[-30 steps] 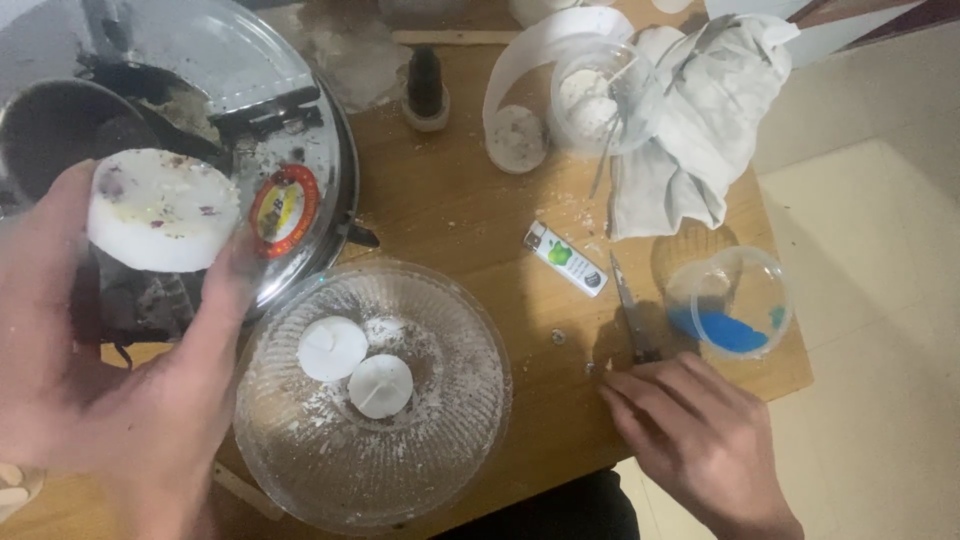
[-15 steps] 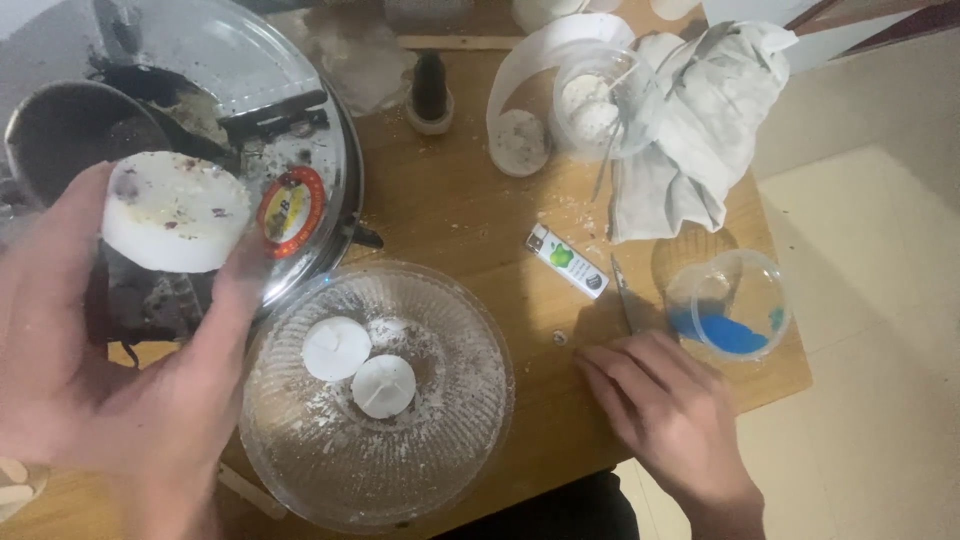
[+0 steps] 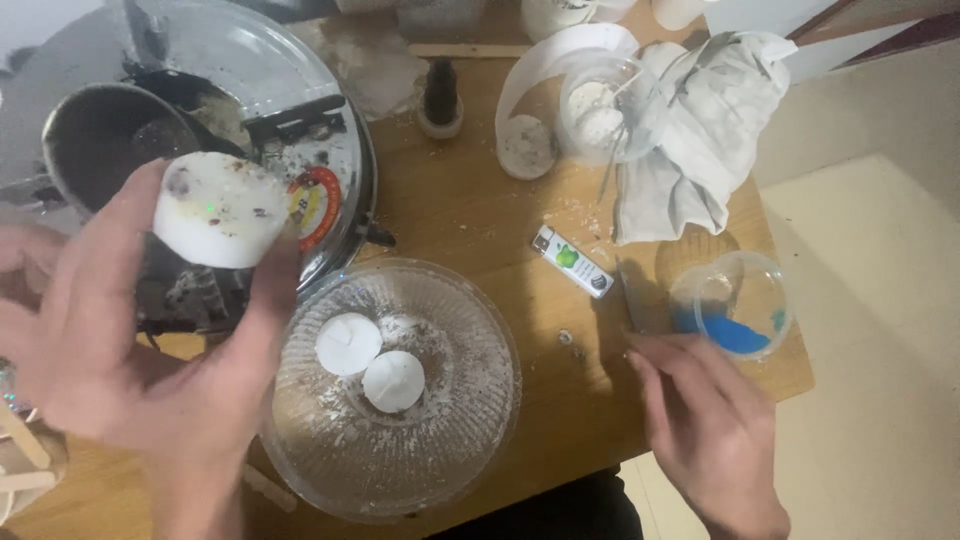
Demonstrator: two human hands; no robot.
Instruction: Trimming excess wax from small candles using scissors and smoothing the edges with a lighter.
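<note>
My left hand [image 3: 130, 350] is raised over the table's left side and grips a thick round white wax disc [image 3: 220, 210] flecked with dried petals. Below it stands a ribbed clear glass dish [image 3: 480, 300] dusted with white crumbs, holding two small white candles [image 3: 348, 343] [image 3: 393, 381]. My right hand [image 3: 710, 420] lies blurred at the table's front right edge. Its fingers are stretched out, with the tips at the handle end of a small knife [image 3: 630, 295]. Whether it grips the knife is unclear.
A round metal cooker with a glass lid [image 3: 300, 90] and a dark pot [image 3: 100, 130] fill the back left. A lighter [image 3: 572, 262], a clear cup with blue powder [image 3: 735, 305], a white cloth [image 3: 700, 130], a cup of white wax [image 3: 600, 105] and a small dark bottle [image 3: 440, 95] lie about.
My left hand has carried the wax disc to the right and slightly down. My right hand slid onto the knife's handle, then drew back a little toward the table edge.
</note>
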